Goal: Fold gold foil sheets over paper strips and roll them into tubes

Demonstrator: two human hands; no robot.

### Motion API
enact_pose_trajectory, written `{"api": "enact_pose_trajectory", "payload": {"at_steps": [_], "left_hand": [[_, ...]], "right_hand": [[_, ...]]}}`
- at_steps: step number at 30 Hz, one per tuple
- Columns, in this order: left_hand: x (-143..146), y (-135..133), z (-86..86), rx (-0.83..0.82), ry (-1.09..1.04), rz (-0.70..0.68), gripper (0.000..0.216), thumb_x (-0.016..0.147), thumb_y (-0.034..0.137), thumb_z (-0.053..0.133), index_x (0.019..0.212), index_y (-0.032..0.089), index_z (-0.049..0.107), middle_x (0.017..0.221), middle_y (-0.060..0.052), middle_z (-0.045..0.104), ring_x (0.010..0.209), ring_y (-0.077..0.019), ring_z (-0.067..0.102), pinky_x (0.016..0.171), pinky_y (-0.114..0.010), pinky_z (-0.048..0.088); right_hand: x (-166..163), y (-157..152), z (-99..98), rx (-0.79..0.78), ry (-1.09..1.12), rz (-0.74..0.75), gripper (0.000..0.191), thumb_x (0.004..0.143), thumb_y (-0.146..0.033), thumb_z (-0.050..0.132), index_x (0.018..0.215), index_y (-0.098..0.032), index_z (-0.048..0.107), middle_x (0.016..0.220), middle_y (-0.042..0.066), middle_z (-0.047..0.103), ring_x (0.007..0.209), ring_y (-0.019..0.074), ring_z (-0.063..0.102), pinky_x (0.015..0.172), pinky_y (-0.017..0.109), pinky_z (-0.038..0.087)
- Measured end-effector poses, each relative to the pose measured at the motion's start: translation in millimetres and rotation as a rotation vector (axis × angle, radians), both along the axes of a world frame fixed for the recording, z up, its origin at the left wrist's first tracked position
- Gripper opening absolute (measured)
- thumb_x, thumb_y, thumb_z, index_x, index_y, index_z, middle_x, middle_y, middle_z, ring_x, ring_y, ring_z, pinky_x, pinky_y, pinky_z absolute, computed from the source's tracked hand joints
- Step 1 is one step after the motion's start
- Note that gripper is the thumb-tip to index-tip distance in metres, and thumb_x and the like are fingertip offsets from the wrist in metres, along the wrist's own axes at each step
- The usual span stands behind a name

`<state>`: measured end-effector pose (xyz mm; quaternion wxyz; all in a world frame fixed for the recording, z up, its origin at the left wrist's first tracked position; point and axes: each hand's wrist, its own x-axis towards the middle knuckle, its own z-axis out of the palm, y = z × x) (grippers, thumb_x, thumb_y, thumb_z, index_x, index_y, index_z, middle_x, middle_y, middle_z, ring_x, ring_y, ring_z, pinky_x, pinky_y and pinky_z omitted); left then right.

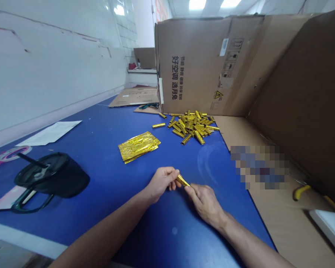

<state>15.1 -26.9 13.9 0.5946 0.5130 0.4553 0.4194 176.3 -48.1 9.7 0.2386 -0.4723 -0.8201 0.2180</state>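
Observation:
Both my hands meet low in the middle of the blue table [106,186]. My left hand [162,181] and my right hand [203,201] pinch the two ends of one small gold foil roll [182,181], fingers closed on it. Beyond them lies a flat stack of gold foil sheets [139,146]. Farther back, a pile of several finished gold rolls [192,126] sits against the cardboard box [195,63]. One loose roll [158,125] lies left of the pile.
A black lidded cup [51,178] with a straw stands at the left. White paper [50,133] and a tape ring [12,153] lie by the wall. Cardboard sheets [268,201] cover the right side, with a yellow-handled tool [301,191] and a white object [331,225].

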Motion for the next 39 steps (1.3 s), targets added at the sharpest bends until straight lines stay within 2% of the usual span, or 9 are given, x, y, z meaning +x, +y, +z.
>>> {"api": "enact_pose_trajectory", "payload": {"at_steps": [7,14,18,22,24,27,33,36,39], "left_hand": [[-1,-2,0.0,-0.038,-0.031,0.057,0.035,0.067,0.044,0.059,0.058,0.013,0.048,0.046,0.001,0.054,0.036,-0.0036,0.038,0.038,-0.016,0.024],[-2,1,-1.8,-0.030,-0.084,0.146,0.034,0.069,0.042,0.058,0.056,0.014,0.044,0.043,0.004,0.048,0.034,-0.0024,0.033,0.036,-0.016,0.020],[-2,3,-3.0,-0.064,-0.082,0.135,0.032,0.069,0.044,0.056,0.061,0.014,0.048,0.039,0.006,0.044,0.031,-0.0023,0.030,0.035,-0.016,0.017],[-3,4,-2.7,-0.089,-0.060,0.101,0.025,0.069,0.038,0.053,0.067,0.014,0.051,0.041,0.005,0.046,0.032,-0.0030,0.032,0.035,-0.016,0.019],[-4,5,-2.3,-0.069,-0.020,0.104,0.018,0.068,0.032,0.052,0.070,0.014,0.050,0.045,0.004,0.048,0.034,-0.0038,0.035,0.036,-0.016,0.023],[-5,5,-2.1,0.025,0.006,0.087,0.014,0.067,0.026,0.051,0.076,0.014,0.048,0.049,0.006,0.048,0.040,-0.0049,0.039,0.039,-0.016,0.028],[-5,3,-1.9,0.162,-0.027,0.023,0.023,0.073,0.030,0.052,0.088,0.013,0.048,0.057,0.005,0.047,0.046,-0.0057,0.043,0.045,-0.018,0.033],[0,-1,-1.3,0.092,-0.110,0.046,0.032,0.069,0.030,0.058,0.094,0.013,0.047,0.061,0.004,0.049,0.048,-0.0059,0.045,0.047,-0.019,0.034],[9,-8,-2.0,-0.021,-0.179,-0.002,0.030,0.062,0.031,0.066,0.080,0.012,0.051,0.058,0.003,0.049,0.048,-0.0059,0.045,0.048,-0.020,0.034]], "right_hand": [[0,-2,-0.8,0.037,0.029,0.044,0.041,0.087,-0.036,0.026,0.052,-0.019,0.037,0.049,-0.004,0.034,0.045,0.0085,0.028,0.047,0.022,0.022],[1,-3,-2.4,0.027,0.039,-0.044,0.045,0.085,-0.043,0.032,0.048,-0.019,0.031,0.046,-0.005,0.029,0.043,0.0077,0.027,0.045,0.022,0.020],[2,-2,-4.9,0.100,0.020,0.051,0.044,0.088,-0.037,0.027,0.049,-0.019,0.035,0.047,-0.005,0.034,0.043,0.0080,0.030,0.047,0.022,0.024],[4,-3,-4.4,0.199,-0.102,0.062,0.041,0.087,-0.038,0.029,0.053,-0.019,0.042,0.049,-0.003,0.040,0.046,0.0093,0.036,0.051,0.023,0.025],[4,-4,-1.4,0.168,-0.128,0.061,0.041,0.087,-0.040,0.031,0.053,-0.019,0.043,0.050,-0.003,0.042,0.046,0.0093,0.037,0.051,0.023,0.025],[5,-4,4.4,0.032,-0.080,0.067,0.042,0.086,-0.043,0.031,0.053,-0.018,0.043,0.050,-0.004,0.042,0.046,0.0087,0.037,0.049,0.022,0.025],[5,0,3.2,-0.202,0.112,0.046,0.045,0.086,-0.043,0.029,0.053,-0.017,0.045,0.048,-0.005,0.035,0.045,0.0079,0.033,0.045,0.020,0.025],[3,1,-0.5,-0.180,0.161,0.022,0.042,0.085,-0.042,0.031,0.054,-0.017,0.044,0.048,-0.005,0.035,0.045,0.0080,0.033,0.046,0.020,0.025],[1,-1,-1.5,-0.137,0.191,0.036,0.041,0.085,-0.040,0.030,0.055,-0.017,0.045,0.049,-0.004,0.037,0.047,0.0086,0.035,0.048,0.020,0.028]]}}
